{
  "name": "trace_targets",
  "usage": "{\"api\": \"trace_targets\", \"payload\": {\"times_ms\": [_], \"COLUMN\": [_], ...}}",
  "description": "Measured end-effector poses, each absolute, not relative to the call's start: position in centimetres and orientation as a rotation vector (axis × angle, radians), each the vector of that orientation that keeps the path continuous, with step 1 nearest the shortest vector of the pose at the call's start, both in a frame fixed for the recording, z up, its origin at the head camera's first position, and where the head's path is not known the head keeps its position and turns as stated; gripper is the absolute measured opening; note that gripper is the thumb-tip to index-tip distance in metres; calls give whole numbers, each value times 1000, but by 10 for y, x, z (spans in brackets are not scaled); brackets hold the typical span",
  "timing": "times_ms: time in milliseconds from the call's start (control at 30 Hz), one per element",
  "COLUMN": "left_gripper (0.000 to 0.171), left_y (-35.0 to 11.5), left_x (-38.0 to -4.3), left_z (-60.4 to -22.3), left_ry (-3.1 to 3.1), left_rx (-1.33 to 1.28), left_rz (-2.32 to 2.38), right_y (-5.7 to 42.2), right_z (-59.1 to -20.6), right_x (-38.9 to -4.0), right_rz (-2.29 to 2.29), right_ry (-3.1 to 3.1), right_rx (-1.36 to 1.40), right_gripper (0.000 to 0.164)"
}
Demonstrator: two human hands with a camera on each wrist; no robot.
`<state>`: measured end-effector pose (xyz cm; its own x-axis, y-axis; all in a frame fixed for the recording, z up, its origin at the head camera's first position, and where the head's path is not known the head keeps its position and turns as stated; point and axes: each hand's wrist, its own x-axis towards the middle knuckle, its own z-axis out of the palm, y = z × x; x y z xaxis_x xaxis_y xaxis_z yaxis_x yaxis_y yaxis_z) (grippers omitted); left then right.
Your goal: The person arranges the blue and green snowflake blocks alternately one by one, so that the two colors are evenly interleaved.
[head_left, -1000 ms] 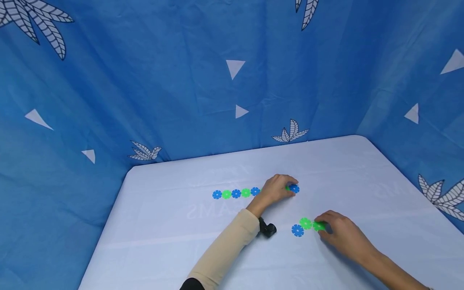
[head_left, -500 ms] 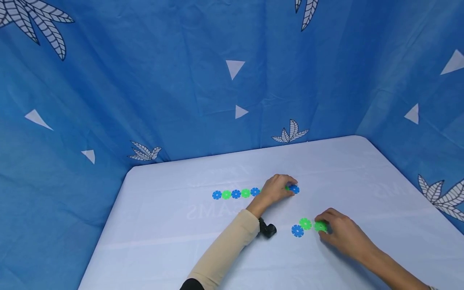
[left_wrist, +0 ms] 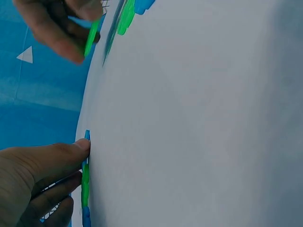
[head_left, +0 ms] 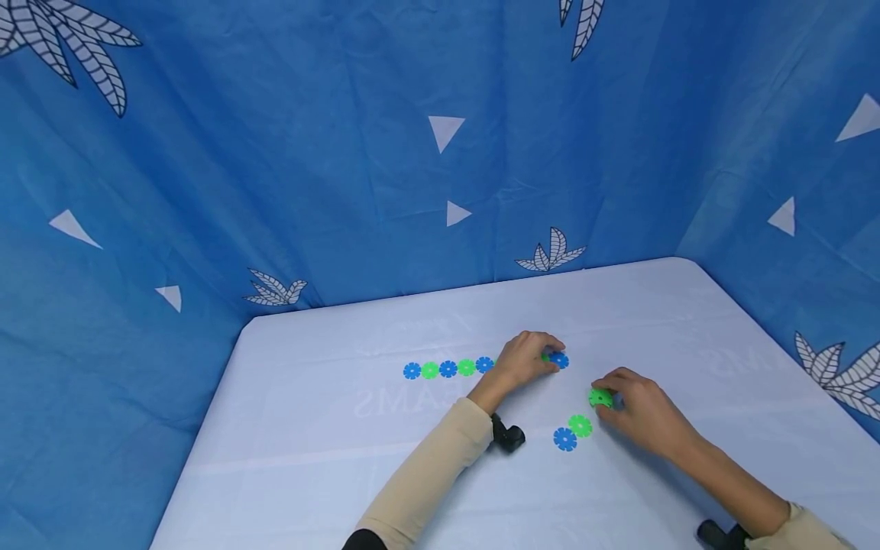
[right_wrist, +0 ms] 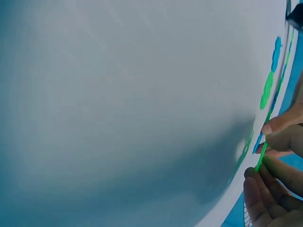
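Note:
A row of blue and green notched interlocking discs [head_left: 448,369] runs across the white table. My left hand [head_left: 525,357] holds the row's right end, thumb and fingers about the last blue disc [head_left: 561,360]; this hand hides part of the row. In the left wrist view, the thumb [left_wrist: 81,144] presses that end piece. To the right, my right hand [head_left: 642,409] pinches a green disc [head_left: 600,398] between thumb and fingers. The right wrist view shows this green disc [right_wrist: 261,158] edge-on, above its shadow on the cloth.
A loose green disc [head_left: 580,425] and a blue disc [head_left: 565,439] lie side by side in front of the hands. Black wrist gear [head_left: 509,437] sits beside the left forearm, with more [head_left: 718,535] at the right wrist. Blue patterned curtain [head_left: 385,153] surrounds the table [head_left: 289,428].
My right hand has lifted the green disc away from the loose pair and moved it up toward the row's end. My left hand has stayed in place.

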<state>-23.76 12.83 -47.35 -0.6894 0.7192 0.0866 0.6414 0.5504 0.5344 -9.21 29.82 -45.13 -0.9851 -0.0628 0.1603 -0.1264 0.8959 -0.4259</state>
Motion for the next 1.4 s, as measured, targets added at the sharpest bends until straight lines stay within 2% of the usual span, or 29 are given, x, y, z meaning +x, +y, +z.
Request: {"api": "trace_targets", "payload": {"times_ms": [600, 1400], "left_gripper": [34, 34], "left_y": [129, 129], "left_x": [-239, -240], "left_z": [-473, -474], "left_ry": [2630, 2627], "left_rx": [1174, 1170], "left_rz": [836, 849], "right_y": [293, 291], "right_z": [-455, -462], "right_x": [-153, -160], "right_rz": [709, 716], "right_ry": [-2908, -2929], "right_rx": [81, 29], "right_gripper": [32, 32]}}
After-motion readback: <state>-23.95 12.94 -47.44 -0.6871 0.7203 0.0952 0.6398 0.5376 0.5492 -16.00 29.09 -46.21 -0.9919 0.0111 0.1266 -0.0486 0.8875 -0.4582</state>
